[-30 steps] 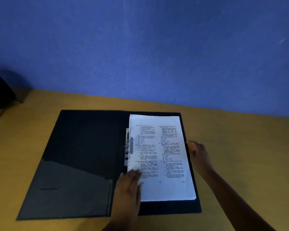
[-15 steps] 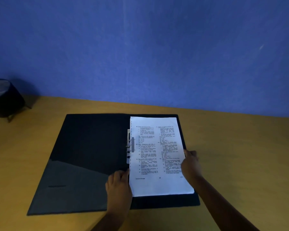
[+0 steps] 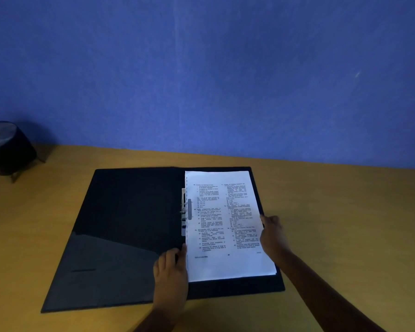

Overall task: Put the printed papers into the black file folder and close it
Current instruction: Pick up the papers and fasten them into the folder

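Note:
The black file folder (image 3: 130, 224) lies open and flat on the wooden table. Its left half is bare, with a pocket at the bottom. The stack of printed papers (image 3: 225, 224) lies face up on its right half, its left edge against the metal clip (image 3: 186, 209) at the spine. My left hand (image 3: 171, 271) rests on the folder with curled fingers, its thumb on the papers' lower left edge. On the other side, my right hand (image 3: 273, 236) grips the papers' right edge about halfway down.
A round black object on thin legs (image 3: 7, 147) stands at the far left of the table. The yellow-brown table (image 3: 345, 224) runs back to a blue wall (image 3: 201, 80) just behind the folder.
My left hand slid off the paper's lower left corner to its left edge. My right hand moved down and inward onto the right edge. The papers shifted slightly.

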### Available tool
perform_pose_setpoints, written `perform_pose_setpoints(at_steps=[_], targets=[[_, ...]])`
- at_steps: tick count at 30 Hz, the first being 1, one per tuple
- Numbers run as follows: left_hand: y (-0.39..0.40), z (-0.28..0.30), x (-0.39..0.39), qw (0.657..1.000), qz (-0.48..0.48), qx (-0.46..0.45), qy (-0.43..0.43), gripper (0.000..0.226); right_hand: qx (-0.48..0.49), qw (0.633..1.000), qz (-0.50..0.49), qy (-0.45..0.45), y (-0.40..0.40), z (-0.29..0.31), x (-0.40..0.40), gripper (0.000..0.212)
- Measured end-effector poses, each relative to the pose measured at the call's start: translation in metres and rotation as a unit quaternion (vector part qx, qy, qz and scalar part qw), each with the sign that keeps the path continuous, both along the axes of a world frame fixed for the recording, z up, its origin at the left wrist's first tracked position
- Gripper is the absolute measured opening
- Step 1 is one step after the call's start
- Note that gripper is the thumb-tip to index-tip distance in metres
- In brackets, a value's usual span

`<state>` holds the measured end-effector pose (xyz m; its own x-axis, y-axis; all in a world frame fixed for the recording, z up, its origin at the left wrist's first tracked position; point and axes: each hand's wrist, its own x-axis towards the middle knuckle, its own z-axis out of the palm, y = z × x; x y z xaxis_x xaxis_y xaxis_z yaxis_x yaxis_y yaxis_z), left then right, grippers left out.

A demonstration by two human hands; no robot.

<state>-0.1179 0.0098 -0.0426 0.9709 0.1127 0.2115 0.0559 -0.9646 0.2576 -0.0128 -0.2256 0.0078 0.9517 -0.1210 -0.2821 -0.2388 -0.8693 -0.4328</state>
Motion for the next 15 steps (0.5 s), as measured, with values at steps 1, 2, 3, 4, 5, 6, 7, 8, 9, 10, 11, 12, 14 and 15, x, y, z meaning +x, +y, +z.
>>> perform_pose_setpoints(at_steps=[1, 2, 3, 4, 5, 6, 7, 8, 9, 10, 11, 12, 14, 15], targets=[[0.0, -0.001, 0.0, 1.0, -0.001, 0.004, 0.002, 0.073, -0.001, 1.0, 0.004, -0.002, -0.001, -0.001, 0.0, 0.052], [0.0, -0.002, 0.0, 1.0, -0.002, 0.009, 0.002, 0.073, 0.003, 1.0, 0.003, -0.004, -0.002, -0.001, 0.0, 0.052], [0.0, -0.003, 0.0, 1.0, -0.003, 0.011, 0.001, 0.073, 0.009, 1.0, -0.001, -0.009, -0.002, 0.0, 0.0, 0.051], [0.0, -0.004, 0.0, 1.0, -0.003, 0.01, 0.0, 0.072, 0.02, 1.0, -0.009, -0.016, -0.002, 0.0, 0.0, 0.051], [0.0, -0.005, 0.0, 1.0, -0.002, 0.006, -0.001, 0.072, 0.034, 0.999, -0.017, -0.025, -0.002, 0.001, 0.0, 0.05], [0.0, -0.005, 0.0, 1.0, 0.0, 0.001, -0.004, 0.072, 0.045, 0.998, -0.024, -0.038, -0.002, 0.002, 0.0, 0.05], [0.001, -0.006, 0.0, 1.0, 0.0, -0.004, -0.007, 0.072, 0.052, 0.997, -0.027, -0.055, -0.001, 0.003, 0.0, 0.05], [0.0, -0.007, 0.001, 1.0, 0.001, -0.007, -0.007, 0.073, 0.054, 0.995, -0.026, -0.075, 0.001, 0.004, 0.001, 0.049], [0.0, -0.007, 0.001, 1.0, 0.002, -0.008, -0.007, 0.073, 0.049, 0.994, -0.019, -0.094, 0.002, 0.003, 0.002, 0.05], [0.0, -0.007, 0.0, 1.0, 0.003, -0.01, -0.008, 0.072, 0.037, 0.994, -0.005, -0.106, 0.004, 0.002, 0.004, 0.051], [0.0, -0.007, 0.0, 1.0, 0.005, -0.01, -0.011, 0.072, 0.017, 0.994, 0.012, -0.107, 0.007, 0.0, 0.006, 0.052], [0.0, -0.007, -0.001, 1.0, 0.006, -0.012, -0.012, 0.071, 0.001, 0.995, 0.022, -0.101, 0.01, -0.001, 0.008, 0.053], [0.0, -0.006, -0.001, 1.0, 0.01, -0.019, -0.012, 0.072, -0.003, 0.996, 0.012, -0.094, 0.017, -0.002, 0.012, 0.055], [0.0, -0.007, -0.001, 0.999, 0.014, -0.024, -0.016, 0.073, 0.004, 0.995, -0.001, -0.098, 0.02, -0.003, 0.012, 0.055]])
